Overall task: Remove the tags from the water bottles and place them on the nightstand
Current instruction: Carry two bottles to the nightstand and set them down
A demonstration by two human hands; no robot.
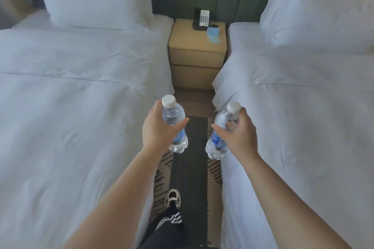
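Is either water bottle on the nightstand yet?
No, each hand holds a bottle short of the nightstand.

The only lettering that can be made out is on the blue label (217, 141) of the right-hand water bottle (219, 133): white capitals ending in "INA", with a smaller line beneath too blurred to read. The left-hand water bottle (175, 125) shows a blue label without legible words. The telephone (202, 19) has a keypad, its markings unreadable.
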